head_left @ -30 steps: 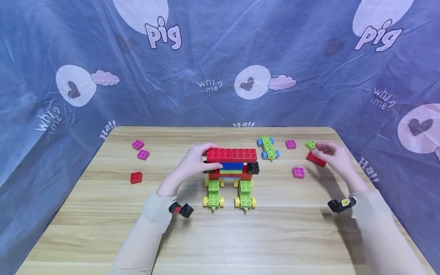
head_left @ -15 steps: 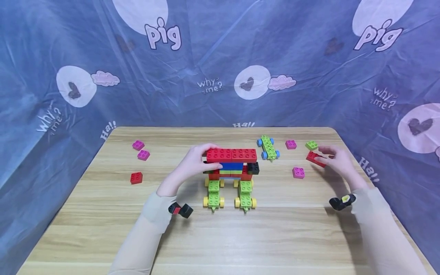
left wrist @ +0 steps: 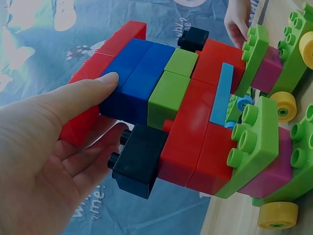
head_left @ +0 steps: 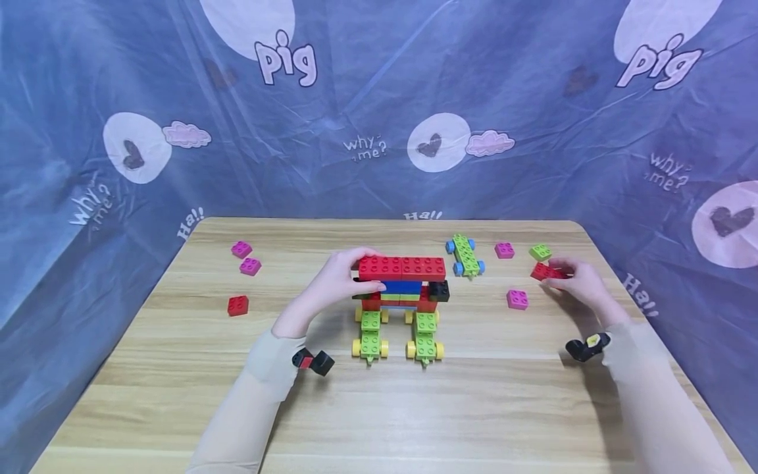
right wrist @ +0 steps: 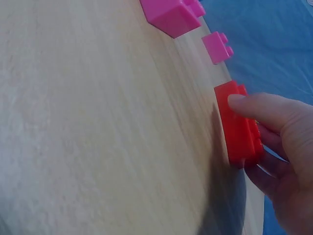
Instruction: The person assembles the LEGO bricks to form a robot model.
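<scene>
Near the table's middle stands a toy-block build [head_left: 401, 268] with red bricks on top, blue and lime bricks [left wrist: 168, 98] below, and black bricks [left wrist: 139, 159] at its sides. It rests on two lime wheeled bases [head_left: 370, 342] with yellow wheels. My left hand [head_left: 337, 283] grips its upper left end. In the left wrist view the thumb lies against a blue brick [left wrist: 142, 68], fingers behind, partly hidden. At the right, my right hand [head_left: 577, 283] pinches a long red brick [right wrist: 237, 132] between thumb and fingers. Whether that brick touches the table is unclear.
A lime wheeled base [head_left: 464, 255] with blue wheels stands at the back. Around the right hand lie two magenta bricks [head_left: 517, 299] and a lime brick [head_left: 540, 251]. Two more magenta bricks [head_left: 250, 266] and a red brick [head_left: 238, 305] lie at left. Patterned blue cloth [head_left: 367, 99] surrounds the table.
My right hand has drawn back from beside the lime brick and its fingers have closed on the long red brick. The left hand keeps its grip on the build. The head view shifts slightly.
</scene>
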`<move>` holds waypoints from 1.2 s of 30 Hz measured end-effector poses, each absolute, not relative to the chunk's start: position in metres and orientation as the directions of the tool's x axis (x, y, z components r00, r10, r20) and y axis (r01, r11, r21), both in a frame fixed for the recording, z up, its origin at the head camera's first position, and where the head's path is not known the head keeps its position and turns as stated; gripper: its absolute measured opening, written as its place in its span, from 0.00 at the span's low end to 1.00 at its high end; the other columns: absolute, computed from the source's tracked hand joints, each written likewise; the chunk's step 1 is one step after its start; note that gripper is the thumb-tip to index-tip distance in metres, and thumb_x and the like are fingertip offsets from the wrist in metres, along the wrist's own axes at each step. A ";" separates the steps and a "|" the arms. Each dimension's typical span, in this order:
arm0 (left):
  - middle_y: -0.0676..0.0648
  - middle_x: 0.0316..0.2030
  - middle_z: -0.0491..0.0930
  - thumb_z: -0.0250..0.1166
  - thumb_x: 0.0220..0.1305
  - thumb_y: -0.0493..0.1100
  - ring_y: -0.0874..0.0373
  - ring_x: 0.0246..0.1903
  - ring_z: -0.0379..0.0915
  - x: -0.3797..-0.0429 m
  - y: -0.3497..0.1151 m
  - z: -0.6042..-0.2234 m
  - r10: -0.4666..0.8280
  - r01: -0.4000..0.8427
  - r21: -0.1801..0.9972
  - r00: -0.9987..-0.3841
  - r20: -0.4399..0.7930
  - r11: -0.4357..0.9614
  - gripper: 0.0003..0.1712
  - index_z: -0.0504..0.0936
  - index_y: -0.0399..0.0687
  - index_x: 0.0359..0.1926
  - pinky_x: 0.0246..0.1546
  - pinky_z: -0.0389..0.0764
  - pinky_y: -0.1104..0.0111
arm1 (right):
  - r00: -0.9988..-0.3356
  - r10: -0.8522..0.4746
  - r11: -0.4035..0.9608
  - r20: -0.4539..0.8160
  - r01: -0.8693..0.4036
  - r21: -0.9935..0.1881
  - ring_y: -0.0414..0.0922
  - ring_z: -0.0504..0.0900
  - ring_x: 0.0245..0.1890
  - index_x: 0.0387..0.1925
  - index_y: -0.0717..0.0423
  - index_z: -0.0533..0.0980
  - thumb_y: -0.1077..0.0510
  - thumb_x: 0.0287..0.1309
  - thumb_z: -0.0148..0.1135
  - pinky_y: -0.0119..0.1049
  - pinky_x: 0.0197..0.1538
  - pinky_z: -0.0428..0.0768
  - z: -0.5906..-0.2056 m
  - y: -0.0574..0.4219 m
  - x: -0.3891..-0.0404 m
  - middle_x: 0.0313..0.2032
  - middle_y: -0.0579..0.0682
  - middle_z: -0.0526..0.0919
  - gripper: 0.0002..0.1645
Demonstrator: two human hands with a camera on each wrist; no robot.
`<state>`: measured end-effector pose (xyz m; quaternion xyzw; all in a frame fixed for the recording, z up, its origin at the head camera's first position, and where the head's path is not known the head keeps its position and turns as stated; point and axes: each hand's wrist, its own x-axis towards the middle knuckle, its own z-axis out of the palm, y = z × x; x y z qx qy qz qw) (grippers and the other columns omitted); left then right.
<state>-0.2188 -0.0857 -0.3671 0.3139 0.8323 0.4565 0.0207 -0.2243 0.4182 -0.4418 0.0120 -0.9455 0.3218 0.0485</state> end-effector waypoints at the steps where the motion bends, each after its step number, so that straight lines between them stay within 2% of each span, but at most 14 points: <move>1: 0.46 0.43 0.85 0.75 0.52 0.41 0.55 0.42 0.81 -0.219 -0.086 -0.367 0.543 0.505 0.772 -0.801 0.252 0.386 0.29 0.77 0.42 0.56 0.47 0.82 0.64 | -0.995 0.008 0.800 0.100 -0.054 -0.598 0.38 0.75 0.41 0.56 0.72 0.71 0.57 0.53 0.70 0.21 0.40 0.67 -0.443 0.418 -0.225 0.49 0.74 0.77 0.33; 4: 0.46 0.42 0.85 0.75 0.52 0.41 0.55 0.42 0.82 -0.219 -0.085 -0.367 0.544 0.509 0.770 -0.799 0.256 0.385 0.29 0.78 0.42 0.56 0.47 0.82 0.64 | -0.995 0.002 0.812 0.097 -0.055 -0.581 0.56 0.76 0.46 0.56 0.73 0.70 0.58 0.52 0.70 0.25 0.41 0.67 -0.444 0.418 -0.226 0.50 0.75 0.76 0.33; 7: 0.46 0.41 0.85 0.75 0.52 0.41 0.56 0.41 0.82 -0.219 -0.085 -0.368 0.544 0.511 0.770 -0.798 0.259 0.382 0.29 0.78 0.42 0.55 0.46 0.82 0.64 | -0.996 0.004 0.816 0.088 -0.048 -0.575 0.62 0.74 0.49 0.56 0.74 0.70 0.59 0.53 0.69 0.28 0.42 0.67 -0.446 0.418 -0.227 0.50 0.75 0.75 0.33; 10: 0.46 0.41 0.85 0.74 0.52 0.41 0.55 0.41 0.82 -0.219 -0.086 -0.368 0.542 0.509 0.771 -0.800 0.258 0.383 0.29 0.78 0.42 0.55 0.45 0.82 0.64 | -0.996 0.004 0.823 0.094 -0.050 -0.566 0.62 0.75 0.48 0.56 0.74 0.71 0.60 0.53 0.69 0.28 0.41 0.68 -0.446 0.418 -0.227 0.50 0.76 0.76 0.32; 14: 0.46 0.41 0.85 0.74 0.52 0.41 0.56 0.41 0.82 -0.219 -0.086 -0.367 0.543 0.512 0.766 -0.799 0.259 0.388 0.29 0.78 0.42 0.55 0.45 0.82 0.64 | -0.992 0.003 0.831 0.126 -0.068 -0.552 0.53 0.77 0.42 0.53 0.73 0.73 0.61 0.53 0.69 0.28 0.40 0.68 -0.447 0.418 -0.227 0.47 0.74 0.78 0.28; 17: 0.46 0.41 0.85 0.74 0.52 0.41 0.55 0.41 0.82 -0.219 -0.085 -0.367 0.544 0.517 0.762 -0.797 0.262 0.390 0.29 0.78 0.42 0.55 0.46 0.82 0.63 | -0.990 0.005 0.833 0.138 -0.072 -0.549 0.51 0.76 0.41 0.52 0.73 0.74 0.61 0.53 0.68 0.28 0.40 0.67 -0.448 0.417 -0.227 0.46 0.74 0.79 0.27; 22: 0.47 0.42 0.85 0.74 0.52 0.41 0.55 0.43 0.81 -0.218 -0.086 -0.367 0.546 0.506 0.768 -0.800 0.249 0.392 0.29 0.77 0.42 0.56 0.47 0.81 0.63 | -0.992 0.014 0.833 0.129 -0.060 -0.551 0.59 0.76 0.44 0.53 0.74 0.73 0.60 0.55 0.67 0.31 0.41 0.68 -0.447 0.415 -0.225 0.47 0.74 0.78 0.28; 25: 0.47 0.43 0.85 0.74 0.52 0.42 0.56 0.43 0.81 -0.218 -0.086 -0.367 0.547 0.501 0.771 -0.801 0.243 0.392 0.29 0.77 0.43 0.56 0.48 0.81 0.63 | -0.994 0.028 0.823 0.109 -0.039 -0.566 0.60 0.76 0.45 0.54 0.73 0.72 0.57 0.56 0.67 0.34 0.42 0.69 -0.445 0.413 -0.223 0.48 0.74 0.77 0.29; 27: 0.47 0.43 0.85 0.74 0.52 0.42 0.56 0.43 0.81 -0.218 -0.085 -0.367 0.548 0.503 0.771 -0.800 0.245 0.391 0.29 0.77 0.43 0.56 0.47 0.81 0.63 | -0.994 0.038 0.818 0.099 -0.026 -0.575 0.56 0.76 0.44 0.55 0.72 0.72 0.56 0.57 0.67 0.32 0.42 0.70 -0.443 0.411 -0.221 0.48 0.73 0.78 0.30; 29: 0.47 0.42 0.85 0.74 0.52 0.42 0.56 0.42 0.82 -0.218 -0.085 -0.367 0.548 0.506 0.768 -0.799 0.247 0.392 0.29 0.77 0.43 0.56 0.47 0.81 0.63 | -0.993 0.046 0.812 0.106 -0.024 -0.583 0.48 0.77 0.41 0.55 0.71 0.73 0.55 0.57 0.67 0.29 0.41 0.70 -0.440 0.408 -0.219 0.48 0.73 0.78 0.30; 33: 0.47 0.43 0.85 0.74 0.52 0.42 0.56 0.42 0.82 -0.218 -0.085 -0.368 0.546 0.507 0.770 -0.799 0.251 0.388 0.29 0.77 0.43 0.56 0.47 0.82 0.64 | -0.988 0.046 0.798 0.144 -0.050 -0.601 0.31 0.71 0.37 0.56 0.70 0.73 0.56 0.57 0.67 0.20 0.38 0.70 -0.430 0.399 -0.216 0.48 0.73 0.79 0.30; 36: 0.46 0.43 0.85 0.74 0.53 0.41 0.55 0.42 0.81 -0.218 -0.085 -0.368 0.544 0.500 0.775 -0.802 0.247 0.386 0.29 0.77 0.43 0.56 0.47 0.82 0.64 | -0.984 0.043 0.781 0.170 -0.073 -0.620 0.24 0.69 0.35 0.57 0.70 0.72 0.56 0.57 0.67 0.17 0.36 0.70 -0.419 0.388 -0.215 0.48 0.73 0.78 0.30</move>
